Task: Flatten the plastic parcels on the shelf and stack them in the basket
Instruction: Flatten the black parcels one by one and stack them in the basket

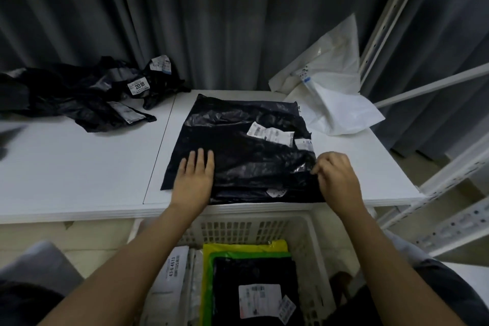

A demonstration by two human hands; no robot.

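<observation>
The black parcel [238, 145] lies spread near the front edge of the white shelf [79, 167], with the left hand [194, 177] pressing flat on its 8 o'clock corner, fingers straight, grip released. The right hand [336, 180] pinches the parcel's edge at 4 o'clock. Crumpled black parcels [79, 95] sit at 10 o'clock, a white parcel [330, 87] at 2 o'clock, and the basket [312, 235] at 6 o'clock holds flat parcels.
</observation>
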